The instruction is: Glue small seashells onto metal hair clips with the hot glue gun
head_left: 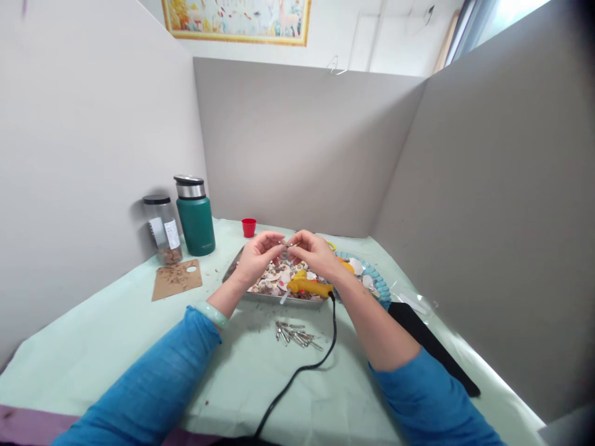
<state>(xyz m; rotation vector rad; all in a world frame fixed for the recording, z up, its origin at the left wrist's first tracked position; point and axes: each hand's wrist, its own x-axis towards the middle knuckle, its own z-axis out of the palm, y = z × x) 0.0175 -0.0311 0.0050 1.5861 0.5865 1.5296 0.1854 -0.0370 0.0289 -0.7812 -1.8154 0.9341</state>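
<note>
My left hand (261, 253) and my right hand (312, 251) meet above a metal tray (264, 298) full of shells. Both hands pinch at something small between the fingertips, too small to make out. A yellow glue gun (310, 287) rests on the tray's front edge, its pale glue stick or tip pointing down-left. In front of the tray, several silver metal clips (297, 335) lie in a loose pile on the table.
A black cord (297, 370) runs from the glue gun to the front edge. At left are a green bottle (196, 224), a jar (163, 232) and brown cardboard (177, 279). A red cup (248, 227) stands behind. Right are a blue plate (382, 286) and a black strip (437, 350).
</note>
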